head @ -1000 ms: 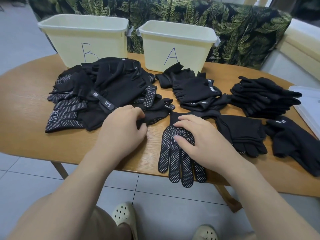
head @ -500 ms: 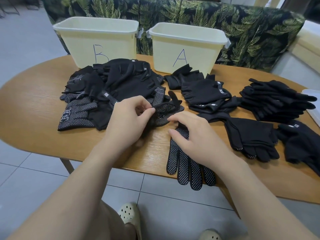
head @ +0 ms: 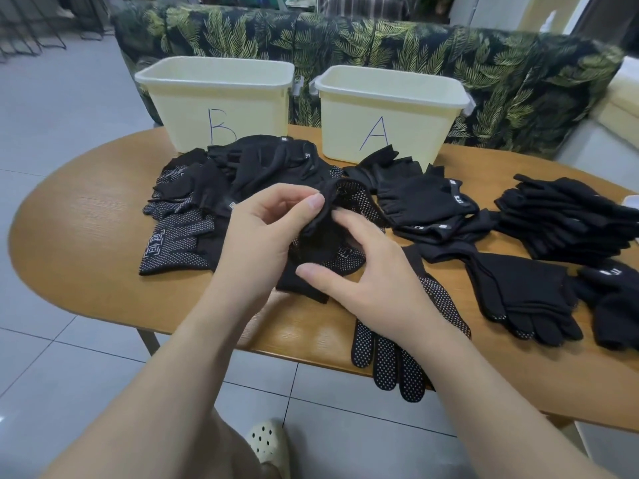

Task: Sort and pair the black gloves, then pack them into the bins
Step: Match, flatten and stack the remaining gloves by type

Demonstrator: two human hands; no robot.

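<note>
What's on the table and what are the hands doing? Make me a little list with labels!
left hand: pinches a dotted black glove by its cuff
right hand: holds the same glove from the other side
flat dotted glove: lies at the near table edge, fingers hanging past it
mixed glove heap: in front of bin B
fingerless gloves: in front of bin A
stacked plain gloves: far right
table: wooden, oval
</note>
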